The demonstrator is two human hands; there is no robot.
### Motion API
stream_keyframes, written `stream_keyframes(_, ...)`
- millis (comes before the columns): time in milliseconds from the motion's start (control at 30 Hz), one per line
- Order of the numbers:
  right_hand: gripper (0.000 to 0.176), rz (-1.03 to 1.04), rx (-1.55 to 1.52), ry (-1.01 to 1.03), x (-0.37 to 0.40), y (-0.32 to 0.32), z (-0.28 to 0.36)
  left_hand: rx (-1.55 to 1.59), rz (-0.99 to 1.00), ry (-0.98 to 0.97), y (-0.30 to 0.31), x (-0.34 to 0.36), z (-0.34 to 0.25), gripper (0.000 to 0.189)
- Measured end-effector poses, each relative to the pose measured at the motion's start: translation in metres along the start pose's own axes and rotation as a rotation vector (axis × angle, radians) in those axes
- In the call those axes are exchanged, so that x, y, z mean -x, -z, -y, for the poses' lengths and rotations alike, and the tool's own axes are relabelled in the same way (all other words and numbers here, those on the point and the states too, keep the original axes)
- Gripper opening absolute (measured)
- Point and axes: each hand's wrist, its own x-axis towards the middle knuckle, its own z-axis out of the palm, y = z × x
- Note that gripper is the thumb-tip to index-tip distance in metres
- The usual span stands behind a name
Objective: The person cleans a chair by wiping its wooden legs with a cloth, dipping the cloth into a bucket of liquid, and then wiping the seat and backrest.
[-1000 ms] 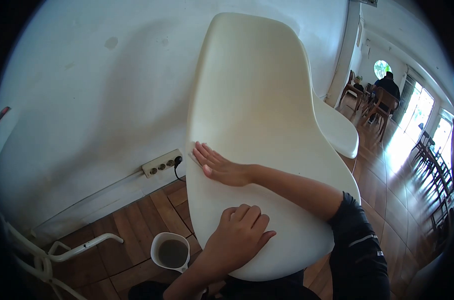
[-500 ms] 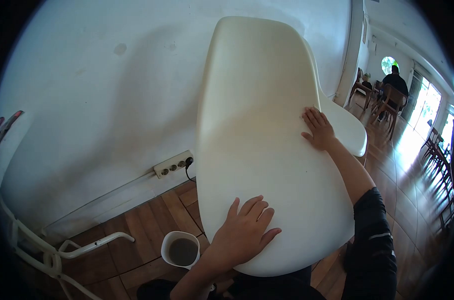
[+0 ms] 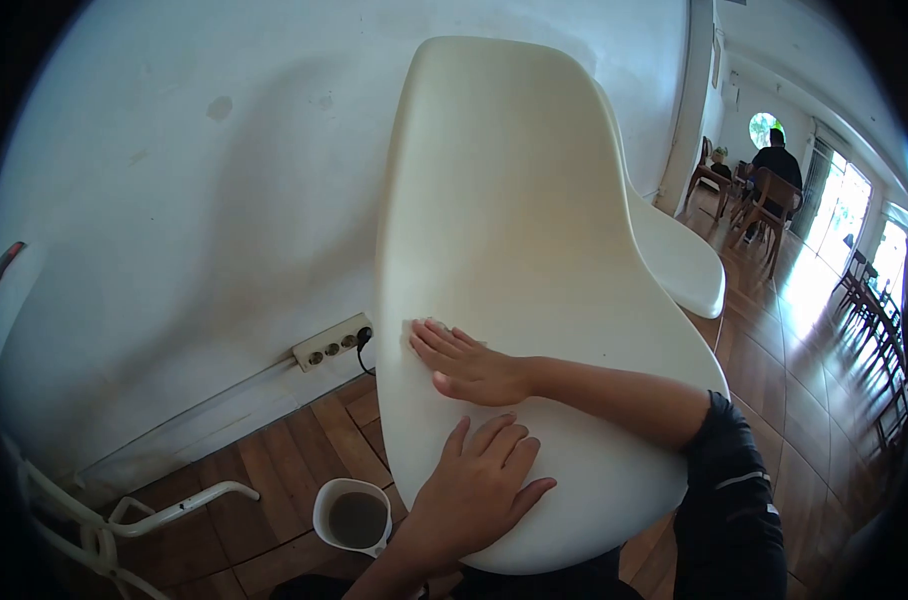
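A white moulded chair (image 3: 514,180) with a smooth seat and tall back fills the middle of the head view. My right hand (image 3: 464,362) lies flat on the left part of the seat, fingers stretched out together and the forearm crossing the seat. A thin pale edge shows by its fingertips; I cannot make out what it is. Closer to me, my left hand (image 3: 484,480) rests on the seat's front left, fingers spread and holding nothing visible. Left of that wrist, a white cup (image 3: 324,510) of murky greyish liquid stands on the floor.
A second white chair (image 3: 686,262) stands behind at right. A power strip (image 3: 332,343) with a black plug runs along the wall base. White metal tubing (image 3: 189,507) is at lower left. Far right, a person (image 3: 777,165) sits among wooden chairs.
My right hand has swept from the seat's right side across to its left side, staying flat. My left hand stays near the seat's front. The view has shifted slightly.
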Motion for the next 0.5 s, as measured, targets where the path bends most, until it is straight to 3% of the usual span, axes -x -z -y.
stream_keyframes(133,0.072,0.08,-0.056,0.049,-0.008,0.011,-0.023,0.009,0.036,-0.016,0.002,0.0,0.0,0.038)
stream_keyframes(300,0.063,-0.067,0.419,-0.328,0.003,0.021,-0.104,-0.017,0.003,0.016,0.0,0.001,-0.001,0.037)
stream_keyframes(367,0.057,-0.05,0.509,-0.377,0.018,0.038,-0.109,0.001,0.013,-0.022,-0.002,0.001,0.002,0.036)
stream_keyframes(500,0.048,-0.239,0.458,-0.283,0.023,0.043,-0.103,0.03,0.005,-0.036,-0.004,0.0,0.004,0.035)
